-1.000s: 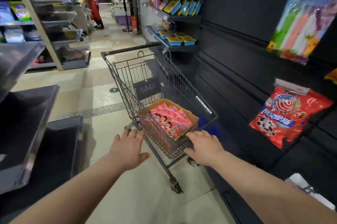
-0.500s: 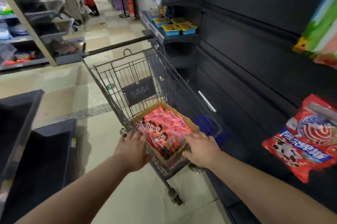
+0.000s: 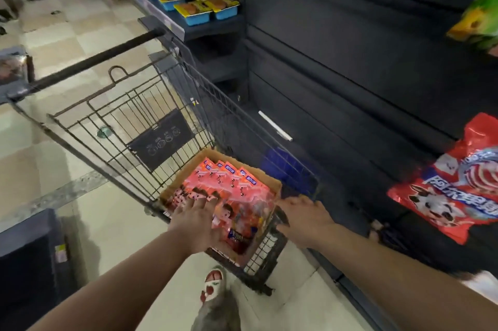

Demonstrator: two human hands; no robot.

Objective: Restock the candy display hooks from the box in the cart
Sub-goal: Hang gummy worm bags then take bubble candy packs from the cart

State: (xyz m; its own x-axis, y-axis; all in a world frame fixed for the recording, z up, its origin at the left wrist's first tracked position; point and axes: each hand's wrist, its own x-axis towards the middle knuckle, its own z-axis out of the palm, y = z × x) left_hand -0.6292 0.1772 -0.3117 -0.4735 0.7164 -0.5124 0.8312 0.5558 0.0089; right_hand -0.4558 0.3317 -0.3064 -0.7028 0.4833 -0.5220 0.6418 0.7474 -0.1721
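A wire shopping cart [image 3: 121, 104] stands in the aisle in front of me. An open cardboard box [image 3: 272, 183] in its near end holds several pink-red candy packs [image 3: 231, 182]. My left hand [image 3: 195, 223] reaches into the box, its fingers laid flat on the near packs. My right hand [image 3: 304, 219] grips the cart's rim at the box's right corner. A red candy bag [image 3: 452, 196] hangs on the dark display wall at the right. The hooks themselves do not show.
The dark panel wall [image 3: 336, 66] runs along the cart's right side, with a green and yellow bag [image 3: 479, 15] hanging high up. Blue trays [image 3: 199, 7] sit on a shelf beyond the cart. A dark low shelf [image 3: 24, 263] stands at left. My slippered foot [image 3: 213, 285] is beside the cart.
The view has tipped down and closer to the cart. My left hand moved from the cart's rim into the box onto the packs. My right hand stayed at the rim.
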